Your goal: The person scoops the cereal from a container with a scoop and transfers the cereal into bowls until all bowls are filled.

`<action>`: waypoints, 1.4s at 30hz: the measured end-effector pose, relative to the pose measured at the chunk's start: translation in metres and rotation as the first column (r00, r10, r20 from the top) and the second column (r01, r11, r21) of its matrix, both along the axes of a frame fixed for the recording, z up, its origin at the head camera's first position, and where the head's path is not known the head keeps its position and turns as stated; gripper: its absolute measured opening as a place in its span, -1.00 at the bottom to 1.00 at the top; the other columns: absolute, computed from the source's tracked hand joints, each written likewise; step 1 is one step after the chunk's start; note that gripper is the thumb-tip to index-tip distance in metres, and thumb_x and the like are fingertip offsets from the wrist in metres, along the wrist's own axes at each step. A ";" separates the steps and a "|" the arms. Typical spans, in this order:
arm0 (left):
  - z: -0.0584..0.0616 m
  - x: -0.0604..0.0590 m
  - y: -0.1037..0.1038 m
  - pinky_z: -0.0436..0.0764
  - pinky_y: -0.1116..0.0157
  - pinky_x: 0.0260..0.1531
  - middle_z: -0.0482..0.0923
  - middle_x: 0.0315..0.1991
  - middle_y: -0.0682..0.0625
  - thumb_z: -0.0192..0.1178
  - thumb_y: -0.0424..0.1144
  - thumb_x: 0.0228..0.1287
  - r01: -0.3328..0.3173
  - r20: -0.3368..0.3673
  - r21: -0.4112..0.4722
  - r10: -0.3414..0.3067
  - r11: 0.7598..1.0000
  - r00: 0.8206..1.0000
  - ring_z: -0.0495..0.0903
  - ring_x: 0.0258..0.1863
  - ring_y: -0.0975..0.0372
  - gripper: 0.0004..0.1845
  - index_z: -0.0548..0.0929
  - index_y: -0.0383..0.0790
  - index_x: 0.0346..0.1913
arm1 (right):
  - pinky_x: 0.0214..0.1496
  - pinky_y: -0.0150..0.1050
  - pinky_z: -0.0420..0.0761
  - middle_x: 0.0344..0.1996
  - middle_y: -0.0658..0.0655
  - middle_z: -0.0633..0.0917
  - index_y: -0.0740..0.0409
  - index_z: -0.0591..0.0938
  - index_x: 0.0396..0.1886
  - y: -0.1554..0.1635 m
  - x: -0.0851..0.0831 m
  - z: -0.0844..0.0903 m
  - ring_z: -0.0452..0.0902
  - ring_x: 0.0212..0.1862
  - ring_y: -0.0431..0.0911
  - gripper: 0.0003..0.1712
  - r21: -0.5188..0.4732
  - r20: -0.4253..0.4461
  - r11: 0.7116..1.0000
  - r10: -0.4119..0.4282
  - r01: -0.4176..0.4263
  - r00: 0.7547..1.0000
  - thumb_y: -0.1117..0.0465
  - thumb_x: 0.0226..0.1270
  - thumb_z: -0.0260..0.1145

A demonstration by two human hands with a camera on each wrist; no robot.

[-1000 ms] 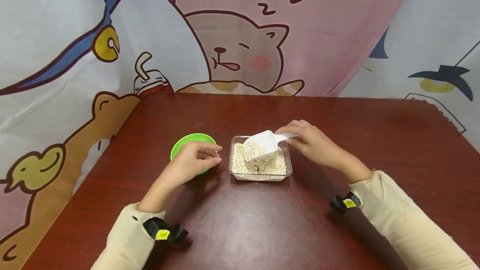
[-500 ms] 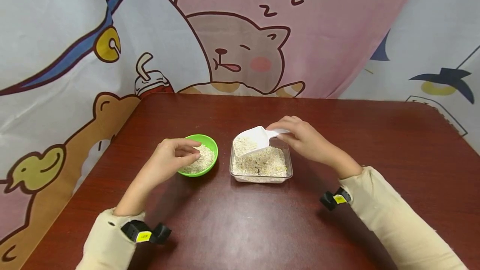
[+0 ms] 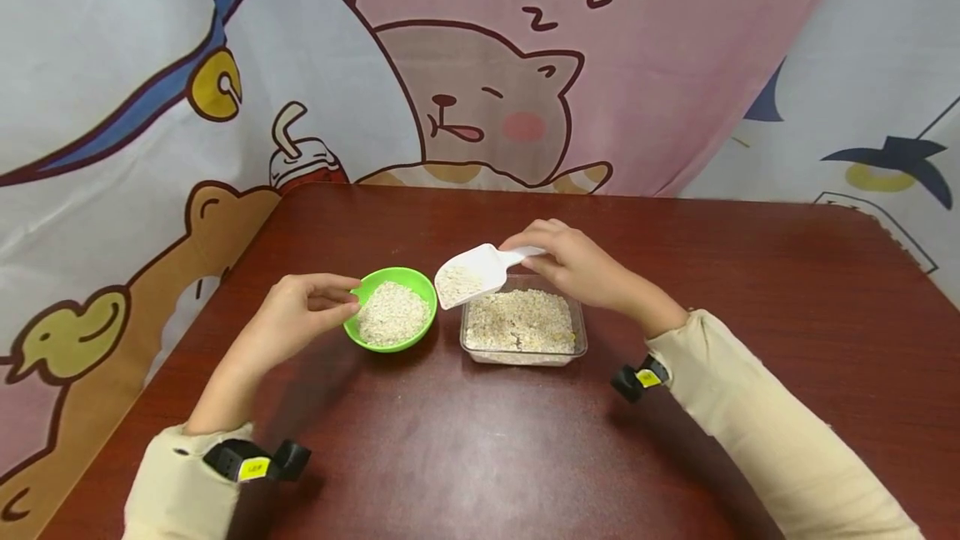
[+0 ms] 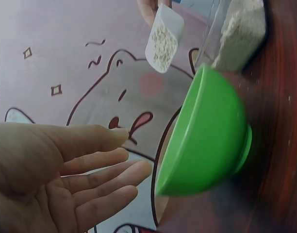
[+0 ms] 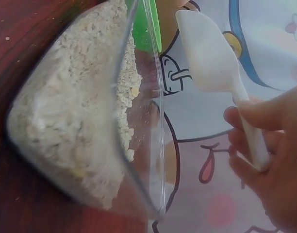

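My right hand (image 3: pixel 573 263) grips the handle of a white plastic scoop (image 3: pixel 491 267), which carries a load of oat flakes (image 3: pixel 459 282). The scoop hangs above the gap between a green bowl (image 3: pixel 432 325) and a clear rectangular container (image 3: pixel 522 359). Oats lie in the bowl (image 4: pixel 211 141) as a low mound, and more fill the container (image 5: pixel 160 145). At the bowl's left rim is my left hand (image 3: pixel 296 311), holding nothing; in the left wrist view its thumb and fingers (image 4: pixel 102 182) are extended and spread a little apart, short of the bowl.
Everything stands on a dark red-brown table (image 3: pixel 480 440). A few crumbs are scattered near the container. Behind the table hangs a cartoon-printed curtain (image 3: pixel 480 65). Each sleeve bears a black wrist camera (image 3: pixel 258 461).
The loaded scoop has moved left with my right hand, from over the container to beside the bowl. My left hand has drawn back left from over the bowl, uncovering the oats in it.
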State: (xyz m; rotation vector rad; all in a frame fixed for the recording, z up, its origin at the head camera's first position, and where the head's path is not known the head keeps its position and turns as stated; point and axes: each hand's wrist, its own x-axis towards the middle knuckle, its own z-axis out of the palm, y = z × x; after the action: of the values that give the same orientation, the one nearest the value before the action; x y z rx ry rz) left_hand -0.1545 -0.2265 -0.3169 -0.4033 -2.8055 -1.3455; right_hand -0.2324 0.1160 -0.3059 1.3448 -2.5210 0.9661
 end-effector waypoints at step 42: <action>-0.030 -0.016 -0.025 0.55 0.42 -0.32 0.56 -0.10 -0.33 0.25 -0.43 0.11 0.036 0.095 0.057 -0.041 0.998 0.995 0.61 -0.21 0.09 -0.65 0.56 -0.50 -0.01 | -0.15 -0.22 0.40 -0.27 0.06 0.59 0.14 0.66 -0.08 -0.066 -0.023 0.035 0.38 -0.18 -0.05 -0.74 0.392 -0.120 0.920 0.058 -0.006 0.991 0.35 0.27 0.19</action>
State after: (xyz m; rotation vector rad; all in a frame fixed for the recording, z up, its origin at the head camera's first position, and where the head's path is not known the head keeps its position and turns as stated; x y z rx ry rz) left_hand -0.1704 -0.2516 -0.3466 -0.4038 -2.8428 -1.4857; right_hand -0.2558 0.0503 -0.2711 1.4937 -2.6903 0.3681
